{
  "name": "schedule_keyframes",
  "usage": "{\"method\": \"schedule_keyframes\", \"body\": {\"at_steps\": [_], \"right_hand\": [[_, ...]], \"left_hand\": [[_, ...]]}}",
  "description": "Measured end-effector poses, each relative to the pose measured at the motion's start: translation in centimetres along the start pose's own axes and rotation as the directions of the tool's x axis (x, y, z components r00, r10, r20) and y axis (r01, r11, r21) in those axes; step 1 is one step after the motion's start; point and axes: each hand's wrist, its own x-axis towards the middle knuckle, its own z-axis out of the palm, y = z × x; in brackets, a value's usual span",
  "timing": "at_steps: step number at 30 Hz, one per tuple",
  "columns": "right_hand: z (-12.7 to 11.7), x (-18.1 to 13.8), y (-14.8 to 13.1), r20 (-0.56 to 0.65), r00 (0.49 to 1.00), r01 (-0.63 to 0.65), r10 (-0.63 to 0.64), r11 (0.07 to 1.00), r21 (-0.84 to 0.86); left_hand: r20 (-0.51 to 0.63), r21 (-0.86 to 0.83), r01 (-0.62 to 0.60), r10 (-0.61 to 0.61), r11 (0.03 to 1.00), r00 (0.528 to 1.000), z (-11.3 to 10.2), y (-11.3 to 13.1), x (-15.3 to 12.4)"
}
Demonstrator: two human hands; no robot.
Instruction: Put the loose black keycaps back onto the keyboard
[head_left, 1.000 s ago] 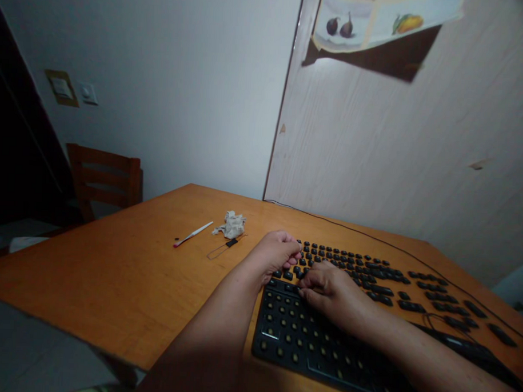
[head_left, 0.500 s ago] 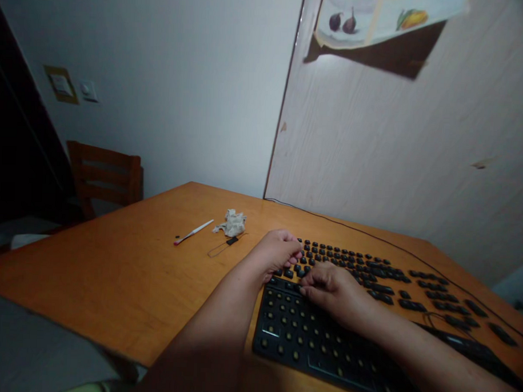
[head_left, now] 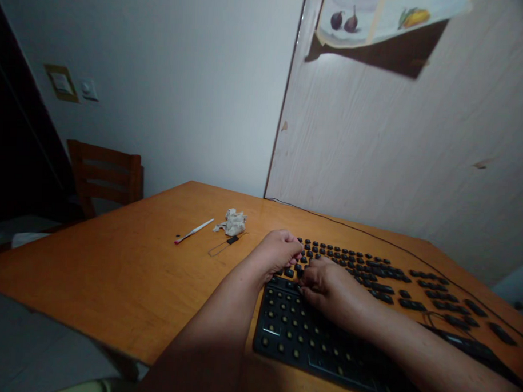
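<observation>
The keyboard base (head_left: 278, 319) is lying on the bench (head_left: 155, 278) just in front of the person, most of its pale stems standing bare, with a few dark caps sitting along its far row at the left end. Beyond the base's far edge, loose keycaps (head_left: 345, 257) are lying in rough rows.

The right hand (head_left: 329, 287) is reaching over the base, thumb and fingertips bending toward each other at that far row; whether they are pinching a cap, I cannot tell. The left hand (head_left: 281, 251) is resting just past the base's far left corner, fingers curling in and closing together beside the nearest loose caps; anything inside it is hidden.

The step in hand seems to be working a cap at the base's far row. Doing it well is calling for keeping the fingertips square over one stem and the force straight along it, because a tilting cap is likely to be binding. The base may be sliding under a push, so steadying its far left corner with the left hand would be helping. Keeping the right wrist clear of the bare stems and leaving the rows beyond the base undisturbed would be making each cap's place easier to find.
</observation>
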Motion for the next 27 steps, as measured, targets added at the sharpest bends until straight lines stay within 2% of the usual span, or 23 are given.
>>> {"method": "schedule_keyframes", "body": {"at_steps": [16,23,27], "right_hand": [[-0.6,0.6,-1.5,0.095,0.995,-0.015,0.032,0.985,-0.169],[-0.2,0.1,-1.2,0.067,0.997,-0.038,0.050,0.984,-0.175],[-0.7,-0.6,-1.0,0.071,0.995,-0.052,0.063,0.987,-0.150]], "left_hand": [[-0.027,0.011,-0.003,0.003,1.000,1.000,0.2,0.0,-0.1],[-0.031,0.014,-0.013,0.014,1.000,0.999,0.0,-0.1,0.0],[-0.044,0.002,-0.020,0.020,1.000,0.999,0.0,0.2,-0.2]]}}
